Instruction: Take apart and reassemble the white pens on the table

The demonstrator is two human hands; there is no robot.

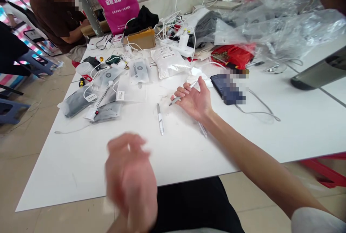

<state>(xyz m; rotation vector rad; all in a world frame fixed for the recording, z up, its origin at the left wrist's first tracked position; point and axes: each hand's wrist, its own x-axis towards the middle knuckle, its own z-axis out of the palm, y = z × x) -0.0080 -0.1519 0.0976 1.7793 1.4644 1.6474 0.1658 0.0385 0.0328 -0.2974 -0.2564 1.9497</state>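
My right hand [193, 98] is turned palm up above the white table [75, 175], its fingers curled round a grey-and-white pen [175, 100]. The tip of that pen points toward the left. A white pen [160, 119] lies on the tabletop between my two hands. Partly hidden under my right wrist is another pen [202, 129]. Close to the camera, over the table's front edge, my left hand [131, 179] is raised and smeared by motion. Its fingers look bent, but whether anything is in them does not show.
Frosted packets [131, 87], cables and a stuffed white bag [170, 62] crowd the table's far side. A dark phone [227, 89] lies right of my right hand, with a dark cylinder [321, 69] farther right. Clear plastic bags [270, 20] pile up behind. A person [58, 13] sits at the far left.
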